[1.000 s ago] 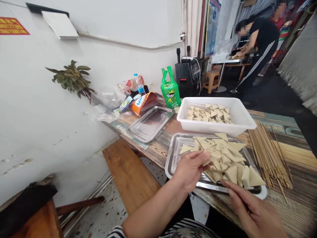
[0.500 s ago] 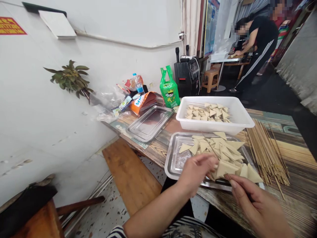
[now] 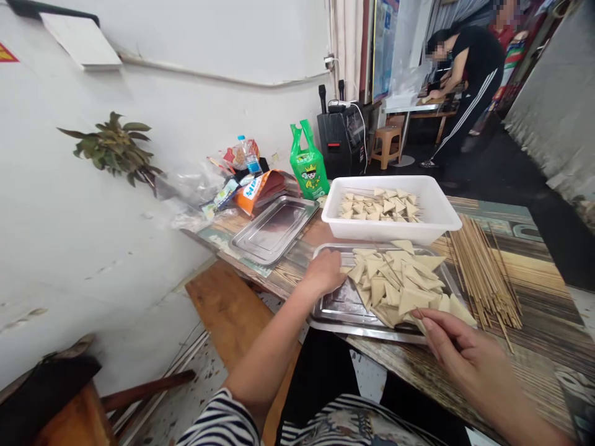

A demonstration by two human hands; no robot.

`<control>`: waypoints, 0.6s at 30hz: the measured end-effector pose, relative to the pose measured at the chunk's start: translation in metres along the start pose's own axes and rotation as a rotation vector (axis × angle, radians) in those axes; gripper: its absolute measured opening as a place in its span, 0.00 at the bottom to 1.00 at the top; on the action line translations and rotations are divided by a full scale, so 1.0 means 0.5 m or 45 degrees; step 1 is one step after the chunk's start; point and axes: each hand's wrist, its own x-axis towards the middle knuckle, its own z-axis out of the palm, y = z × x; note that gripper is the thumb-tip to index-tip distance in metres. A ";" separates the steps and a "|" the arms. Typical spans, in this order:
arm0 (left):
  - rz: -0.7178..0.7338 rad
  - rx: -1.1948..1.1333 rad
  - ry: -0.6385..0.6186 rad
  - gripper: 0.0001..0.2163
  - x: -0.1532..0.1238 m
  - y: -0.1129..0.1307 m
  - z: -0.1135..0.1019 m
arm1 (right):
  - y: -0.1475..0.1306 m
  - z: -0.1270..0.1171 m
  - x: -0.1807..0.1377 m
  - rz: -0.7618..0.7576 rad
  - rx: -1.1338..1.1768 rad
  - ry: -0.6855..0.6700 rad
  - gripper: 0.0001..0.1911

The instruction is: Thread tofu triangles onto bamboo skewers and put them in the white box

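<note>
Our left hand (image 3: 325,272) has swung to the far-left fringe of the pale, flat triangular pieces (image 3: 376,285) on the shiny metal tray (image 3: 337,310), fingers curled, grip hidden; so our right hand (image 3: 465,350) alone, it seems, steadies the thin brown wooden skewer (image 3: 417,312), pinched low.

A camera on my head, facing forward and down across the wood-patterned table (image 3: 548,303).
From above my black-and-white striped sleeve (image 3: 220,424), it sits near enough that my bare left hand (image 3: 326,272), my bare right hand (image 3: 453,341) and the heap of flat cream triangles (image 3: 390,285) show large, right of centre. Ahead, the view runs past the rectangular white plastic tub (image 3: 390,233) to a black-clothed person (image 3: 478,56), small and well apart at the upper right; the white wall (image 3: 93,223) fills the left.
</note>
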 end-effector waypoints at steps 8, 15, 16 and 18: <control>0.053 0.102 -0.073 0.11 -0.014 0.004 -0.021 | -0.001 0.003 0.000 -0.025 0.004 0.029 0.17; 0.087 -0.173 -0.206 0.17 -0.051 -0.030 -0.037 | 0.000 0.000 -0.002 -0.015 0.003 -0.017 0.17; 0.111 -0.205 -0.208 0.16 -0.058 -0.037 -0.033 | -0.001 0.000 -0.002 -0.017 0.011 -0.019 0.17; 0.149 -0.222 -0.167 0.14 -0.070 -0.049 -0.022 | -0.003 0.001 -0.001 -0.027 0.024 -0.014 0.17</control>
